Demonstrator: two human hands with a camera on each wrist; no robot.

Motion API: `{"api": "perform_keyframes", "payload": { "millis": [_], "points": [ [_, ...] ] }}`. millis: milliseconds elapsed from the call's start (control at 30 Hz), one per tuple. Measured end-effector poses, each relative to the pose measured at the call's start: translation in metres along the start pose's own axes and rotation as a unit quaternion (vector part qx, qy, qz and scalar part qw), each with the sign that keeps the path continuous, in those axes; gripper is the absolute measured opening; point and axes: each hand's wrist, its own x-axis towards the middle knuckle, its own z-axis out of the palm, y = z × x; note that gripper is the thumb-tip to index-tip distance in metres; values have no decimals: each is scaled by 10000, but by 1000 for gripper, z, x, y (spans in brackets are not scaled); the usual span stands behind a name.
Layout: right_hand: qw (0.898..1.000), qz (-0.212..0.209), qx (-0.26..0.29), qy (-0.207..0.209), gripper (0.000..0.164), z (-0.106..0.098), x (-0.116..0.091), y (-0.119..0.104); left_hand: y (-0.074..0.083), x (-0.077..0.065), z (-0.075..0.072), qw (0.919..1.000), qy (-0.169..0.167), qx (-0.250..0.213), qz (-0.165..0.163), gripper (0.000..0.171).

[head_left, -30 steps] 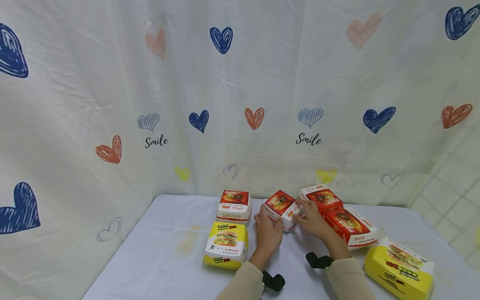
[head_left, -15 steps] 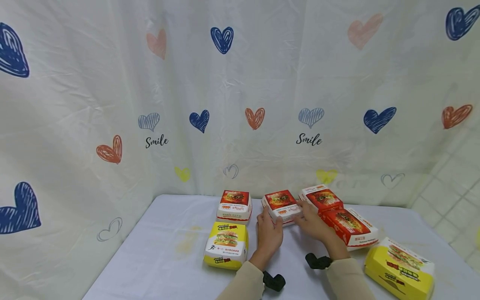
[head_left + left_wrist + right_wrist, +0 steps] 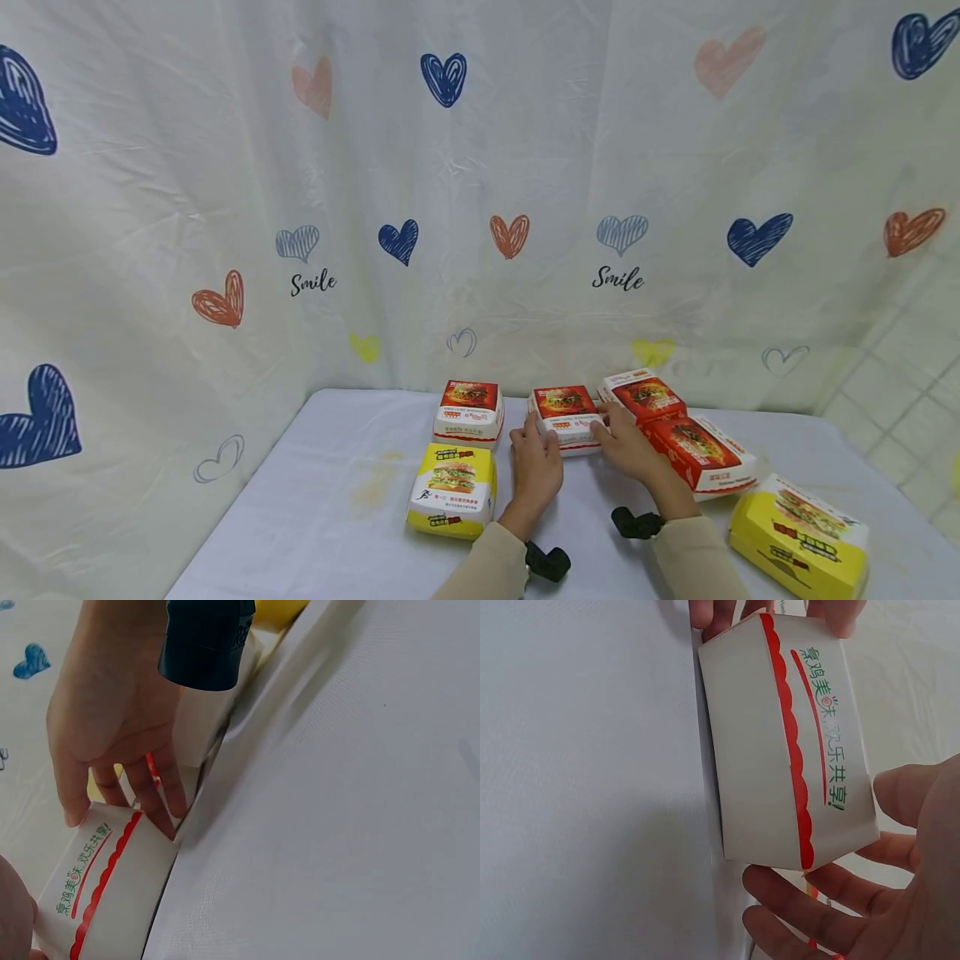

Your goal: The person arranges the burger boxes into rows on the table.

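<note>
A red and white burger box (image 3: pixel 566 410) sits on the cloth near the back, its printed lid up. My left hand (image 3: pixel 536 468) holds its left end, the thumb by the front corner and the other fingers along the side. At the opposite end my right hand (image 3: pixel 632 448) holds it, thumb near the top edge. The left wrist view shows the box's white front wall (image 3: pixel 124 885) against the table surface, with left fingers (image 3: pixel 154 799) at its end. From the right wrist, right fingertips (image 3: pixel 761 885) touch the box's end (image 3: pixel 787 742).
To the left, a red and white box (image 3: pixel 468 412) stands behind a yellow burger box (image 3: pixel 452 492). Two red boxes (image 3: pixel 645 393) (image 3: pixel 701 450) adjoin each other on the right, with a larger yellow box (image 3: pixel 798 537) nearer the front. A heart-print curtain (image 3: pixel 525 167) hangs behind the table.
The box between my hands has turned from a slant to nearly square with the table's back edge. It rose slightly, then came down. The other boxes have stayed put.
</note>
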Motion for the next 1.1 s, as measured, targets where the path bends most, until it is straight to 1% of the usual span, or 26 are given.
{"api": "perform_keyframes", "payload": {
  "millis": [133, 300, 567, 800, 1100],
  "points": [
    [10000, 12, -82, 34, 52, 0, 1, 2, 0, 1, 0, 9999, 110, 47, 36, 51],
    [9998, 81, -146, 46, 50, -1, 1, 2, 1, 1, 0, 9998, 183, 60, -61, 46],
    [9997, 182, -141, 53, 51, 0, 2, 1, 2, 0, -2, 9998, 163, -35, -111, 47],
    [9996, 269, -59, 12, 53, 1, 3, 0, 2, -1, -2, 9997, 238, 38, -23, 46],
    [9999, 140, -17, 58, 61, 2, 2, -1, 1, 0, -2, 9992, 366, 131, 1, 46]
  ]
}}
